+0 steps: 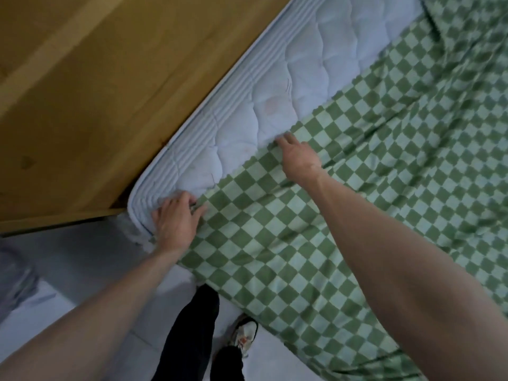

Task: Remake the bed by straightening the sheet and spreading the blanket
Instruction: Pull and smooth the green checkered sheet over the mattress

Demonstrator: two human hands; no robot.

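Note:
A green-and-pale checkered sheet (pixel 343 204) covers most of the bed and hangs over its near side. A strip of the pale blue quilted mattress (pixel 275 105) lies bare along the sheet's upper edge. My left hand (pixel 176 221) grips the sheet's corner at the mattress corner, fingers curled round the fabric. Farther along that same edge, my right hand (pixel 297 155) pinches the cloth with its fingertips. The sheet shows creases toward the right. A second fold of the same checkered cloth (pixel 467 20) lies at the top right.
A wooden panel (pixel 96 92) stands tight against the mattress's far long side. Pale floor tiles (pixel 82 257) lie below the bed corner. My dark trouser leg (pixel 189 331) and a white shoe (pixel 246 336) stand close to the bed's near side.

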